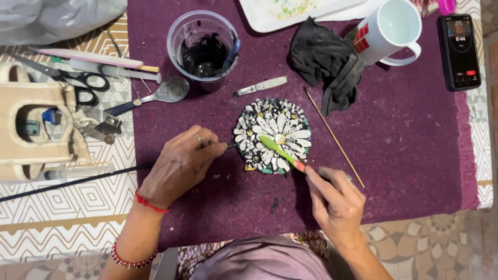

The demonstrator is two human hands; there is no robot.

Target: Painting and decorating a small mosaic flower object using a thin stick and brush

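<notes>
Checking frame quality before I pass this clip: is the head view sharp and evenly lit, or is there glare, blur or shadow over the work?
Head view: soft, even light, with faint shadows under the left hand and right hand. The round mosaic piece is sharp. Small glare shows on the metal spoon. The frame's lower edge is slightly soft.

The white tray [270, 21] and grey plastic bag [57, 18] are cut off by the top edge; the phone [459, 52] screen is too small to tell.

Left hand [181, 162]: ring on one finger, red cord at wrist, red-beaded bracelet further up forearm. Right hand [334, 199]: bare. Mauve garment on torso.
</notes>
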